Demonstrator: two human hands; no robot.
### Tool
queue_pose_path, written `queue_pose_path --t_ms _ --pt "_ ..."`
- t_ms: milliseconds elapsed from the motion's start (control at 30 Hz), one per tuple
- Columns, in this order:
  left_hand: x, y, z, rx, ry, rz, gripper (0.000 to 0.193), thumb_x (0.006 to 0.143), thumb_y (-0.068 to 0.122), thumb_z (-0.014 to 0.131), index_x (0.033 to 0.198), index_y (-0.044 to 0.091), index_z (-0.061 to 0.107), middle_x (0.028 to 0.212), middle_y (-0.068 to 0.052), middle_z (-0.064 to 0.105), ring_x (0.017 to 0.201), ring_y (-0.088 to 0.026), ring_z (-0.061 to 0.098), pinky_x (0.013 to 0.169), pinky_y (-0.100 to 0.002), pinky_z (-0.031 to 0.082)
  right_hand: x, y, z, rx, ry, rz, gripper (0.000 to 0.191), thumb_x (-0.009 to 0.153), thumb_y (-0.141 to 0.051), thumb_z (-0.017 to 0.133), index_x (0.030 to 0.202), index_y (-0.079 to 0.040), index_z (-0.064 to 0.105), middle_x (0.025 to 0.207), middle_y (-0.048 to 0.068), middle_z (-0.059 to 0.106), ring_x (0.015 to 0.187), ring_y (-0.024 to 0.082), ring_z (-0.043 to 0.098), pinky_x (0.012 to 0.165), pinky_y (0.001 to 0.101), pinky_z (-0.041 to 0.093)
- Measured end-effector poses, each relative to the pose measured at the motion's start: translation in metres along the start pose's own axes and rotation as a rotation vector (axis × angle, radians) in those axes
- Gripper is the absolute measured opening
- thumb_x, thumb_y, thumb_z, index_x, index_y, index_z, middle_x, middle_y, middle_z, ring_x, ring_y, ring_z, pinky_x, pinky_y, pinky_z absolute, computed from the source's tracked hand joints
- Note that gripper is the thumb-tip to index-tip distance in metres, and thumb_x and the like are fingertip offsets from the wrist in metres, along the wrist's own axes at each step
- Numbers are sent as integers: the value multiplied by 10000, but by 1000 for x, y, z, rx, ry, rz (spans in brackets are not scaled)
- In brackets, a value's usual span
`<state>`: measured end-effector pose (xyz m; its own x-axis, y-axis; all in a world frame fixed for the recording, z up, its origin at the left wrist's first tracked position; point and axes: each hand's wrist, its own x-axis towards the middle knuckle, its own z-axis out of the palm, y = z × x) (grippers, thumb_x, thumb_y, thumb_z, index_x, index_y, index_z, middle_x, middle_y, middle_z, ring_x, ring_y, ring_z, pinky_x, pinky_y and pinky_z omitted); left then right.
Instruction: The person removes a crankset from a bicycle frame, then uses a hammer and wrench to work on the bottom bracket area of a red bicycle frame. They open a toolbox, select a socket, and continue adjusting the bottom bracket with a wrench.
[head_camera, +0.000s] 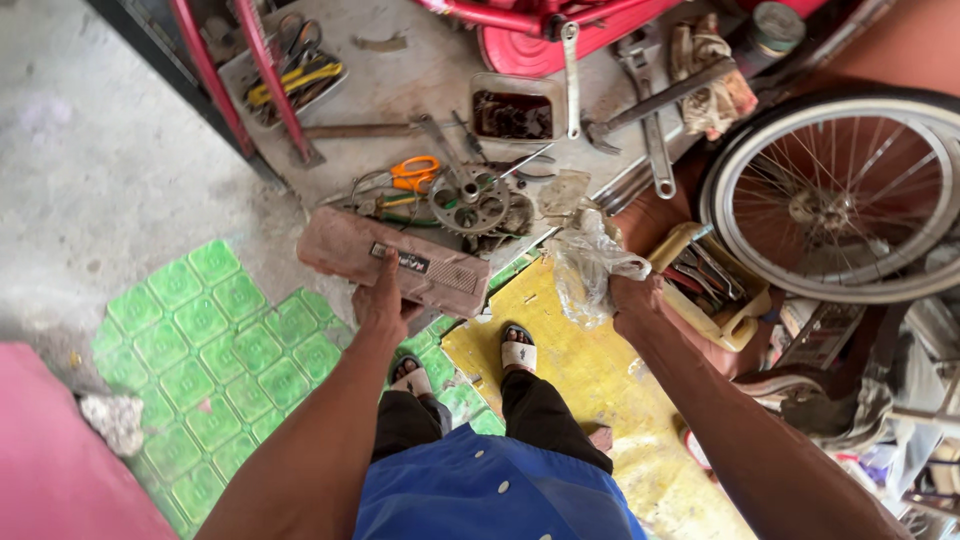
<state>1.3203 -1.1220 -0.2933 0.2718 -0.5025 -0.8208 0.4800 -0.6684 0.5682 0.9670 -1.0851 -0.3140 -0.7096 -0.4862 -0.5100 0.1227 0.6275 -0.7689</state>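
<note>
Left hand (380, 300) fingers grip a dusty case (405, 262); right hand (632, 297) apparently pinches a plastic bag (585, 265).

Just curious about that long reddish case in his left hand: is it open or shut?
Shut: the reddish case lies flat in the left hand, lid down, nothing inside showing.

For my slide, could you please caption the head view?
Left hand holds a dusty reddish case, right hand a crumpled plastic bag, above scattered bicycle tools.

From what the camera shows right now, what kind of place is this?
Probably a bicycle repair workshop: a spoked bicycle wheel, a toothed metal chainring and long steel wrenches lie around on the concrete floor.
</note>
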Motion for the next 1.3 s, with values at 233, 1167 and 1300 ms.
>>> queue_pose_path --t_ms 233,1167,1300 --pt "9 0 -4 95 -247 -104 732 941 549 696 1270 -87 545 1065 -327 702 894 -451 721 752 -506 607 -4 18 -53 79 165 124 533 816 -49 792 1291 70 581 1150 144 650 877 205 683 586 338 583" --pt "-251 -293 320 844 -576 156 645 882 678 626 865 37 554 626 -111 606 415 -217 583 351 -346 445 56 99 -488 294 500 374 321 810 -186 750 1063 -18 647 1012 147 684 860 235 659 664 438 540" --pt "-289 -337 360 938 -715 179 659 879 663 637 873 5 603 637 -115 605 426 -215 607 364 -341 460 56 129 -545 271 555 380 300 819 -181 728 1050 -15 634 960 148 672 830 239 657 633 444 536"
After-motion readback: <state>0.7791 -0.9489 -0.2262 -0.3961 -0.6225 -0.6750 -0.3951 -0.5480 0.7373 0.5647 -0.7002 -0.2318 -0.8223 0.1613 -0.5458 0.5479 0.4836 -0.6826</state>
